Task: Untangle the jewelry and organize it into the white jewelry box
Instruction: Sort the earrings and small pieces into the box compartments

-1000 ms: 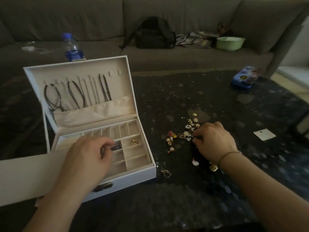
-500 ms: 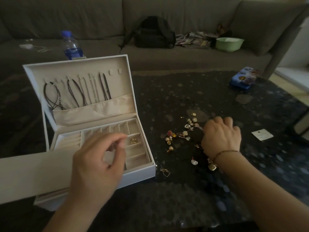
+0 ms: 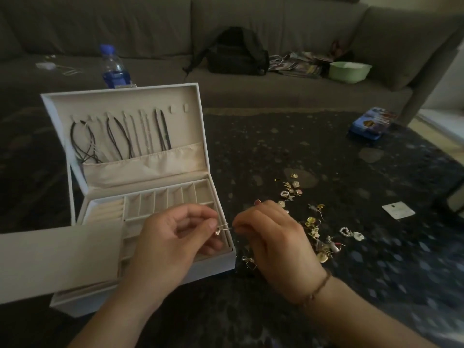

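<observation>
The white jewelry box stands open on the dark table, with several necklaces hanging inside its lid and divided compartments below. A scatter of small earrings and charms lies on the table to the right of the box. My left hand and my right hand meet over the box's front right corner. Between their fingertips they pinch one small silver earring. My left hand covers part of the lower compartments.
A white card or lid overlaps the box's front left. A blue tin and a small white card lie on the table to the right. Behind is a sofa with a water bottle, a black backpack and a green bowl.
My right hand left the pile and came left with a small earring. My left hand rose from the compartments and met it, so both now pinch the piece.
</observation>
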Demonstrator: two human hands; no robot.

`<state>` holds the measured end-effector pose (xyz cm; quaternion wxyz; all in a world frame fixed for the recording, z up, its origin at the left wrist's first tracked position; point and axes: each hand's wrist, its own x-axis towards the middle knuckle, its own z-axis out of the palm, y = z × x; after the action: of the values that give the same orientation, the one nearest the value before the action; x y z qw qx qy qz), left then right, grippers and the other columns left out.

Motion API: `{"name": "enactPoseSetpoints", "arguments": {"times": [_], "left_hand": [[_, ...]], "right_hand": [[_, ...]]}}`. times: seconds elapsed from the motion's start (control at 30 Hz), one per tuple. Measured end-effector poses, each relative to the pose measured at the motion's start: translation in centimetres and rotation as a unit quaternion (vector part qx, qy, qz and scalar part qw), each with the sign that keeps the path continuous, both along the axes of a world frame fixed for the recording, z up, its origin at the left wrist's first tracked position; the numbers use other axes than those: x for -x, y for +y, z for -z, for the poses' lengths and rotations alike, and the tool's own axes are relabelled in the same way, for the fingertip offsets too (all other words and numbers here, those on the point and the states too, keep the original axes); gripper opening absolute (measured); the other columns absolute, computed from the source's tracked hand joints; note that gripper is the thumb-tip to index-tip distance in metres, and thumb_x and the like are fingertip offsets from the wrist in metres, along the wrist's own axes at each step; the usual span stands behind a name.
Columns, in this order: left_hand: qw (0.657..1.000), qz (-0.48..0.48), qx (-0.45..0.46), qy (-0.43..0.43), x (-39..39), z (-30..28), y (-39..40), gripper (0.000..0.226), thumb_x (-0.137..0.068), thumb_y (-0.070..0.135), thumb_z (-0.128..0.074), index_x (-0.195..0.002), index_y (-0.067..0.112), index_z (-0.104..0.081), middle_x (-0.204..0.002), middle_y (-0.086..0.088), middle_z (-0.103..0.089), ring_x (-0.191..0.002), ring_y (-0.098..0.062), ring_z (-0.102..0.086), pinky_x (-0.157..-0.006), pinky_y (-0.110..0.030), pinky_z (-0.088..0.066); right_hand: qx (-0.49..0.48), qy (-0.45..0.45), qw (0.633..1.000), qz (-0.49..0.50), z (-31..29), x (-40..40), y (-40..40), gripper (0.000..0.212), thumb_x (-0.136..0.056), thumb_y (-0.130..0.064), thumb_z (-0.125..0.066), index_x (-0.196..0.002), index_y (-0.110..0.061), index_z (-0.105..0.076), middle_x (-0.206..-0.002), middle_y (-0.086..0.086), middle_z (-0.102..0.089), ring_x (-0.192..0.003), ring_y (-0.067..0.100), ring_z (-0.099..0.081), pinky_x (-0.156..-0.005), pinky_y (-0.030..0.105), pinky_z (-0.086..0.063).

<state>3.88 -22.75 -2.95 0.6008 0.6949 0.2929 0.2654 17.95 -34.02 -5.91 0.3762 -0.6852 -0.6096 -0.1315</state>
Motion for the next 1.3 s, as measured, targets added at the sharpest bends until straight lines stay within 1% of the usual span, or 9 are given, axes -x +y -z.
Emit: {"name": "enactPoseSetpoints", "arguments": {"times": [0.2,0.3,0.4,0.47,0.8,0.93,1.07,1.13,1.3], "left_hand": [[0.998,0.058,0.023,0.021,-0.1,0.0,0.5,0.018,-0.087,0.003,-0.067,-0.085,0.019,-0.075,-0.079,-0.01,-0.075,-0.073,-0.024,-0.074,-0.065,-0.029,-0.058],[0.995,0.038,0.088,-0.007,0.0,0.1,1.2,0.012,-0.081,0.009,-0.068,-0.081,0.017,-0.077,-0.083,-0.013,-0.075,-0.076,-0.026,-0.073,-0.064,-0.025,-0.058],[0.993,0.035,0.113,-0.028,0.2,0.1,1.5,0.014,-0.079,0.016,-0.065,-0.083,0.021,-0.078,-0.088,-0.013,-0.075,-0.08,-0.026,-0.074,-0.064,-0.025,-0.057],[0.992,0.03,0.122,-0.033,0.2,0.2,1.6,0.017,-0.086,0.01,-0.063,-0.083,0.019,-0.077,-0.09,-0.013,-0.075,-0.081,-0.027,-0.073,-0.065,-0.027,-0.057],[0.989,0.032,0.142,-0.019,0.5,-0.1,1.4,0.024,-0.092,0.005,-0.059,-0.085,0.014,-0.079,-0.094,-0.012,-0.076,-0.093,-0.025,-0.074,-0.087,-0.04,-0.055],[0.992,0.057,0.108,0.004,0.5,-0.4,1.3,0.017,-0.081,0.022,-0.068,-0.094,0.015,-0.078,-0.094,-0.004,-0.077,-0.095,-0.019,-0.073,-0.093,-0.041,-0.055],[0.996,0.073,0.027,0.038,0.2,-0.3,0.9,0.02,-0.077,0.028,-0.074,-0.097,0.023,-0.076,-0.093,0.006,-0.077,-0.093,-0.01,-0.072,-0.09,-0.035,-0.056],[0.998,0.057,0.014,0.022,0.2,-0.1,0.9,0.012,-0.079,0.019,-0.076,-0.089,0.026,-0.077,-0.09,0.006,-0.077,-0.089,-0.01,-0.073,-0.087,-0.033,-0.056],[0.998,0.056,-0.004,0.028,0.5,0.1,1.1,0.024,-0.084,0.004,-0.073,-0.083,0.028,-0.077,-0.087,0.005,-0.077,-0.088,-0.011,-0.073,-0.088,-0.033,-0.057]], "right_hand": [[0.017,0.018,0.999,-0.032,-0.4,-0.7,0.1,0.02,-0.093,-0.027,-0.054,-0.101,-0.016,-0.069,-0.095,-0.005,-0.065,-0.089,0.01,-0.06,-0.077,0.028,-0.053],[0.086,0.062,0.989,0.104,-1.1,-2.8,0.1,0.03,-0.091,-0.046,-0.052,-0.113,-0.029,-0.064,-0.106,-0.013,-0.064,-0.101,0.004,-0.056,-0.084,0.029,-0.053],[0.286,0.04,0.916,0.279,-1.1,-5.9,-0.3,0.033,-0.093,-0.047,-0.054,-0.124,-0.035,-0.056,-0.122,-0.013,-0.058,-0.117,0.011,-0.05,-0.093,0.033,-0.049],[0.332,0.054,0.89,0.308,-0.7,-7.0,-0.6,0.028,-0.093,-0.045,-0.055,-0.119,-0.034,-0.058,-0.119,-0.011,-0.059,-0.115,0.015,-0.05,-0.092,0.034,-0.049],[0.301,0.013,0.912,0.28,-1.0,-6.8,-0.8,0.015,-0.096,-0.038,-0.051,-0.098,-0.039,-0.066,-0.1,-0.017,-0.06,-0.102,0.01,-0.052,-0.084,0.027,-0.044],[0.105,0.068,0.982,0.143,-3.1,-2.8,-0.6,0.014,-0.085,-0.036,-0.058,-0.093,-0.031,-0.069,-0.089,-0.022,-0.059,-0.088,0.001,-0.058,-0.078,0.024,-0.051],[0.073,0.002,0.997,0.029,-2.7,0.3,-0.1,0.016,-0.089,-0.037,-0.057,-0.091,-0.029,-0.07,-0.093,-0.017,-0.065,-0.089,0.004,-0.058,-0.075,0.029,-0.052],[0.064,-0.01,0.998,0.022,-2.0,0.6,0.1,0.018,-0.089,-0.038,-0.056,-0.092,-0.028,-0.071,-0.094,-0.015,-0.066,-0.089,0.007,-0.058,-0.072,0.033,-0.053],[0.052,-0.008,0.999,0.005,-1.4,0.9,0.3,0.019,-0.089,-0.041,-0.056,-0.094,-0.028,-0.07,-0.093,-0.017,-0.065,-0.087,0.005,-0.058,-0.071,0.033,-0.053]]}}
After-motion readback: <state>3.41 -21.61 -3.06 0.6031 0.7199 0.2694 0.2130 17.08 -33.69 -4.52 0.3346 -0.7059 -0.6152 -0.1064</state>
